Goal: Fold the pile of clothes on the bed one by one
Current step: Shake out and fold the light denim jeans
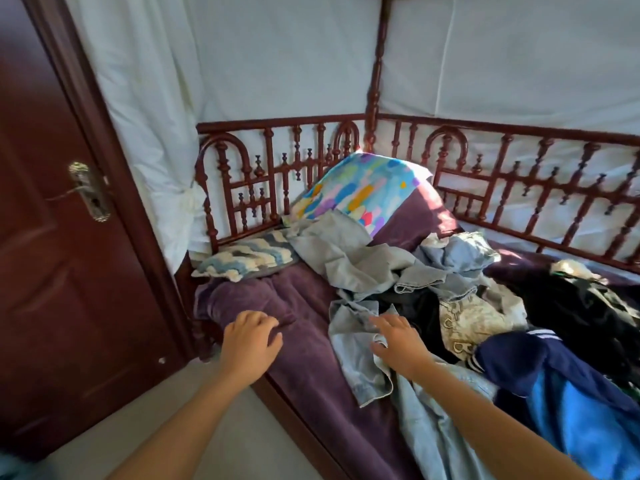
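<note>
One clothes pile (460,282); left hand (250,342) fingers loosely curled, right hand (400,342) fingers spread.

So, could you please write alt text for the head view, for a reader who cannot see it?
Two bare hands reach over a bed: the left hand on the purple blanket, the right hand on pale denim in a pile of unfolded clothes.
</note>
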Action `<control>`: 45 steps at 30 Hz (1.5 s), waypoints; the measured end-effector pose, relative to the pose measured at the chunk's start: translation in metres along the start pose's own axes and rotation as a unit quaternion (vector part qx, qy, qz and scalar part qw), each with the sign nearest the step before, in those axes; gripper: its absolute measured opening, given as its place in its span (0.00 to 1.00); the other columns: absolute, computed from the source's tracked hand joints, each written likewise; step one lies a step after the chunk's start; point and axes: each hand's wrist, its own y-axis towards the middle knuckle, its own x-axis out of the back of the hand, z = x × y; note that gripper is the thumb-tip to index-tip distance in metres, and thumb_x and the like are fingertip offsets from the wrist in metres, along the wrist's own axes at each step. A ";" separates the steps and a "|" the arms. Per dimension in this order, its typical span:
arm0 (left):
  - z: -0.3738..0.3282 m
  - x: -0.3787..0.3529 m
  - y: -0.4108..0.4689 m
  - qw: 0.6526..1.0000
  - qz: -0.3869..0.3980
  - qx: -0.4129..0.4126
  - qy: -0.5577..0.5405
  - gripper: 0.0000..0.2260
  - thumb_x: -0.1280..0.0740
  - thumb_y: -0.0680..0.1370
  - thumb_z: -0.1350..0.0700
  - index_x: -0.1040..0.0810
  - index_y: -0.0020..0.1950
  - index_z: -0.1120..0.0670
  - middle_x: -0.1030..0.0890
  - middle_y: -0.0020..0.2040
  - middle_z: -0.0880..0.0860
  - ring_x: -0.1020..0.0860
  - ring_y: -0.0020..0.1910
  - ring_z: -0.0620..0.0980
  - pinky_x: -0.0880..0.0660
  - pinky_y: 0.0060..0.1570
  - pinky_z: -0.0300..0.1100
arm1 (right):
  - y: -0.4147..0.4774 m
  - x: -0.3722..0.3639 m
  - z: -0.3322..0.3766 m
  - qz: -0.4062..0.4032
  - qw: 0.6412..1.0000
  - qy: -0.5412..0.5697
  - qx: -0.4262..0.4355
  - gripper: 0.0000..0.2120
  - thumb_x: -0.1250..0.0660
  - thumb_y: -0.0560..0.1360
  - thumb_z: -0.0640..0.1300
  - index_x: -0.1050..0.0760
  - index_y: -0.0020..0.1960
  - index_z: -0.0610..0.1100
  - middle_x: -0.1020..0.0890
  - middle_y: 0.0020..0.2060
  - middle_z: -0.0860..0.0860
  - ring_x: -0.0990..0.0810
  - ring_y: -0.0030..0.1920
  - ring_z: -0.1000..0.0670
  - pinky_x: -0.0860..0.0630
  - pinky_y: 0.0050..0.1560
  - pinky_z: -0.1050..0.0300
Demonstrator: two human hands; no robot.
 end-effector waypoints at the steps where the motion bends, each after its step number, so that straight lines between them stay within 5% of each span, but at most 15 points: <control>1: 0.014 0.000 0.012 1.000 -0.002 0.002 -0.003 0.14 0.39 0.78 0.47 0.23 0.61 0.50 0.24 0.60 0.46 0.31 0.65 0.50 0.33 0.58 0.43 | 0.016 -0.007 0.006 0.010 1.000 0.003 0.002 0.25 0.40 0.77 0.51 0.39 0.73 0.50 0.35 0.70 0.51 0.39 0.70 0.49 0.39 0.67 0.57; 10: 0.121 -0.045 0.079 0.995 0.043 0.069 -0.048 0.13 0.35 0.77 0.52 0.21 0.59 0.55 0.22 0.60 0.51 0.30 0.63 0.53 0.32 0.57 0.45 | 0.106 -0.082 0.076 0.123 0.992 0.002 -0.007 0.24 0.41 0.77 0.49 0.39 0.72 0.52 0.34 0.68 0.49 0.37 0.68 0.47 0.34 0.65 0.52; 20: 0.176 -0.096 0.213 0.990 0.114 -0.067 -0.059 0.15 0.40 0.79 0.48 0.25 0.62 0.51 0.25 0.62 0.48 0.31 0.63 0.51 0.33 0.59 0.43 | 0.154 -0.076 0.079 0.067 0.975 0.018 -0.211 0.25 0.40 0.77 0.50 0.39 0.73 0.53 0.36 0.70 0.52 0.39 0.70 0.48 0.37 0.67 0.56; 34: 0.086 -0.166 0.302 0.934 0.212 -0.274 -0.090 0.15 0.42 0.79 0.46 0.27 0.63 0.48 0.27 0.62 0.45 0.33 0.64 0.47 0.34 0.58 0.42 | 0.151 -0.081 0.030 0.009 0.916 0.055 -0.398 0.25 0.40 0.77 0.49 0.41 0.73 0.53 0.35 0.69 0.52 0.37 0.69 0.50 0.38 0.64 0.61; 45: 0.128 -0.204 0.418 0.951 0.215 -0.219 -0.033 0.15 0.42 0.79 0.46 0.26 0.63 0.48 0.25 0.61 0.45 0.32 0.63 0.47 0.35 0.60 0.39 | 0.288 -0.103 -0.005 0.072 0.915 0.112 -0.381 0.27 0.39 0.76 0.50 0.42 0.74 0.51 0.35 0.69 0.50 0.38 0.69 0.48 0.37 0.66 0.58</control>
